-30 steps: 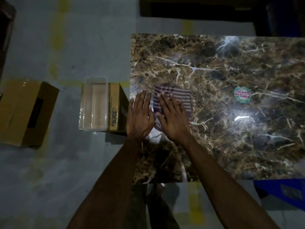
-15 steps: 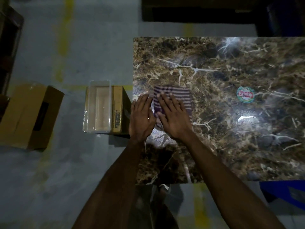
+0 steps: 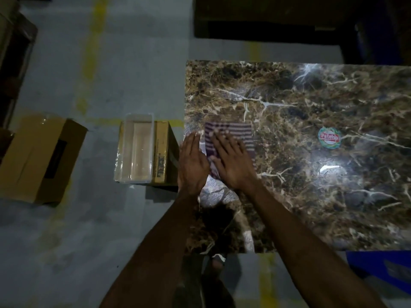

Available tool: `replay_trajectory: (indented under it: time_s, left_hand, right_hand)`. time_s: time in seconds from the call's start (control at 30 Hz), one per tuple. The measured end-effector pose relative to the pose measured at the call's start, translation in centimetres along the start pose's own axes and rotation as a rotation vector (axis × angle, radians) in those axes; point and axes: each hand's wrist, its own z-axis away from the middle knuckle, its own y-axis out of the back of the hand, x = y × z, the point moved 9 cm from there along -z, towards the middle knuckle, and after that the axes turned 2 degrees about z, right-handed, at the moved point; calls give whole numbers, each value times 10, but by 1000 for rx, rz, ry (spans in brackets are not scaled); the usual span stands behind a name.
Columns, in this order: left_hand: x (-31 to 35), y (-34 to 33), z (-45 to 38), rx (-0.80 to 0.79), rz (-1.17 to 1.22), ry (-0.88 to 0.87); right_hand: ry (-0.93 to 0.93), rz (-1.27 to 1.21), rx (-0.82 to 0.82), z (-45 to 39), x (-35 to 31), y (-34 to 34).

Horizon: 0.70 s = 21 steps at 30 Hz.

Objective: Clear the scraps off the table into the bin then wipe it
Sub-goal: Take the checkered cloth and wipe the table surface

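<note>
Little has shifted in a second: both hands stay pressed flat, fingers spread, at the table's (image 3: 311, 196) left edge. Right hand (image 3: 233, 163) lies on the striped cloth (image 3: 231, 134), left hand (image 3: 192, 165) beside it. Cloth's stripes run across, its long axis seemingly away from the person; its near part is hidden under the palms. Bin (image 3: 138, 150) stands on the floor, left.

right hand (image 3: 233, 166) flat on striped cloth (image 3: 231, 135), marble table (image 3: 311, 196), left hand (image 3: 192, 165) beside
</note>
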Motion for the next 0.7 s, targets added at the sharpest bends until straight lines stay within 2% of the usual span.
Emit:
replay_trajectory:
  time_s: [0.1,0.23,0.33,0.4,0.47,0.57,0.7]
  left_hand:
    - [-11,8,-9,42,140,44]
    - [-1,4,-28,10,-73,-59]
    - [3,-1,-50,5,-134,-68]
    - [-2,0,-69,-11,-134,-74]
    - [-8,0,-92,-38,-106,-80]
    - [-9,-8,-118,-90,-42,-23]
    - [-4,-9,-120,-75,25,8]
  right_hand:
    - [-5,2,-34,17,33,4]
    - [-206,-38,44,-24,73,20]
    - [-282,-46,77,-64,59,20]
    - [-225,-48,76,-74,39,18]
    - [-84,-13,38,-61,20,12]
    - [7,4,-15,-34,27,12]
    - [-228,-20,30,-47,79,25]
